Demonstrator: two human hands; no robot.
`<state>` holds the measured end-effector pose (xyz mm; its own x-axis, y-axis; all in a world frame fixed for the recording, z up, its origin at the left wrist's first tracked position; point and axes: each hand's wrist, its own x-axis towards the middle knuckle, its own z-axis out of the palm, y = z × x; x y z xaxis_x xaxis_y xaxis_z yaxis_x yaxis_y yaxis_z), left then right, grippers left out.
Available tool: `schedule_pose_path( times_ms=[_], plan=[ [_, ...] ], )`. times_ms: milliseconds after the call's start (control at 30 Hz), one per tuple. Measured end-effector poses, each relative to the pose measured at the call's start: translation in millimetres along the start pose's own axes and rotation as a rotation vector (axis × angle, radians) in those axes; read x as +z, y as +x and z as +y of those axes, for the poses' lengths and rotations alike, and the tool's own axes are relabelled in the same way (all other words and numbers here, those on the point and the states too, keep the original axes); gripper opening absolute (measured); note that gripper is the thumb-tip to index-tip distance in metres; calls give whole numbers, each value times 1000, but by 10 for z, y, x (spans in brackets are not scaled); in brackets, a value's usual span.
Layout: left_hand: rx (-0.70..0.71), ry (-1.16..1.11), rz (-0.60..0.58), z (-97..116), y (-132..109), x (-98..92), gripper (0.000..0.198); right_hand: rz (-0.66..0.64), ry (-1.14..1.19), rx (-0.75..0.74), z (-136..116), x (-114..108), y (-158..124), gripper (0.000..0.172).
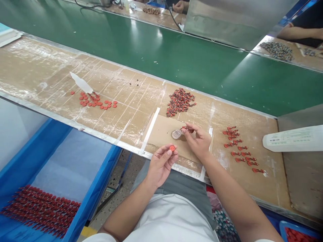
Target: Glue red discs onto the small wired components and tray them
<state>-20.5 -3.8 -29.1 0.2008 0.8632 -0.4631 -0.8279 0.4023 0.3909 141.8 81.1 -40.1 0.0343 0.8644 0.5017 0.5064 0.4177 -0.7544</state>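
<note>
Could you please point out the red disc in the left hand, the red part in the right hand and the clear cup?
red disc (pixel 172 148): head view, its flat face.
red part (pixel 186 127): head view, its exposed end.
clear cup (pixel 173 135): head view, its left rim.

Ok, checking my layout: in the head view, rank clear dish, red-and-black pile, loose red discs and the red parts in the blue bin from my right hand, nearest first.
From the right hand:
1. Clear dish, by its fingertips.
2. Red-and-black pile, behind it.
3. Loose red discs, far left.
4. Red parts in the blue bin, lower left.
</note>
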Motion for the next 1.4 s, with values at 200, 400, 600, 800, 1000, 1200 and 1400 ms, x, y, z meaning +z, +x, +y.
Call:
schedule_pose_path(
  times_ms=[200,400,600,800,1000,1200,1400],
  plan=[
    [30,8,-16,11,-8,101,22,132,273,255,-264,-87,-108,21],
    [48,51,-45,-14,-51,200,23,98,320,247,-563,-203,-424,21],
    [45,52,-47,-53,-79,228,23,32,342,175,-577,-232,-561,30],
    [52,73,-40,-68,-82,223,22,39,286,116,-587,-242,-541,32],
    [56,79,-27,-62,-86,231,21,29,254,61,-585,-246,-535,38],
    [50,66,-8,-50,-86,238,25,-5,237,26,-590,-251,-509,40],
    [48,68,1,-56,-75,215,24,-20,213,3,-599,-245,-505,42]
  ],
)
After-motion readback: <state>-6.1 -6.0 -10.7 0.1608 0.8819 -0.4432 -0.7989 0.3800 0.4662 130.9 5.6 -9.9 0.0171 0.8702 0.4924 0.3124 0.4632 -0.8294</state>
